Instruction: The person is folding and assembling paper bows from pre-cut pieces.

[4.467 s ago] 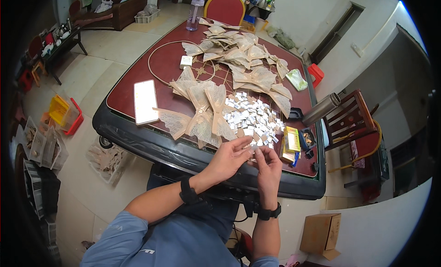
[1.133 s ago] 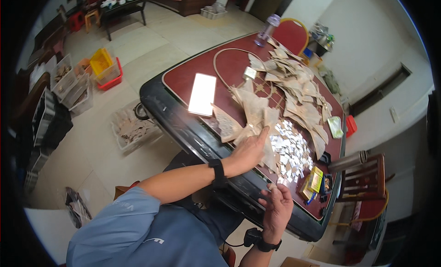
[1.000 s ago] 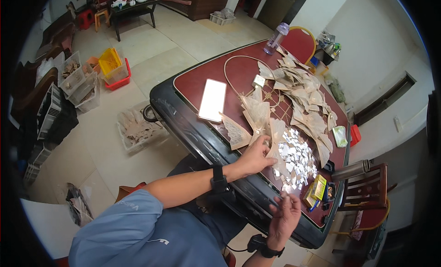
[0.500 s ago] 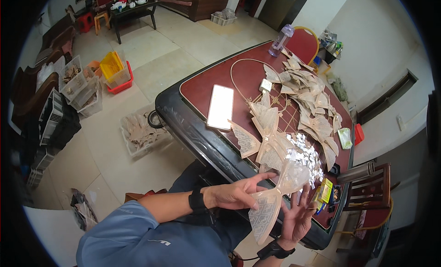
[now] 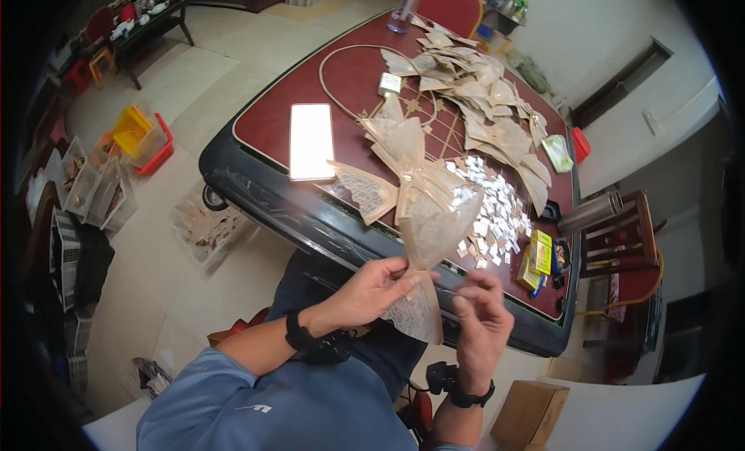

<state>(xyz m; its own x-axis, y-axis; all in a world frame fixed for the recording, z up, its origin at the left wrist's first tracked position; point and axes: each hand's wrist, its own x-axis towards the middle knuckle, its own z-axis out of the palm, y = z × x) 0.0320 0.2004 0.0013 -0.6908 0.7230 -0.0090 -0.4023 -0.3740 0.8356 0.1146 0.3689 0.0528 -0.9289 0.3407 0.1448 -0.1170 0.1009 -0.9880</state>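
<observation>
A beige, sheer lace bow is pinched at its narrow middle by my left hand, one wing up over the table edge and the other hanging below. Just right of the bow's middle, my right hand is raised, with thumb and forefinger pressed together. Whatever lies between those fingertips is too small to make out. Beyond the held bow, more beige bows lie overlapping on the dark red table. Small, shiny square pieces are scattered beside them.
A phone with a bright white screen lies left of the bows, near a white cube and a looped cable. More bows are heaped at the far right. Yellow boxes sit near the right edge; a bin of beige pieces stands on the floor.
My left hand has turned the bow more upright. The right hand has gone from spread fingers to a pinch and left the bow's side. The whole view has shifted.
</observation>
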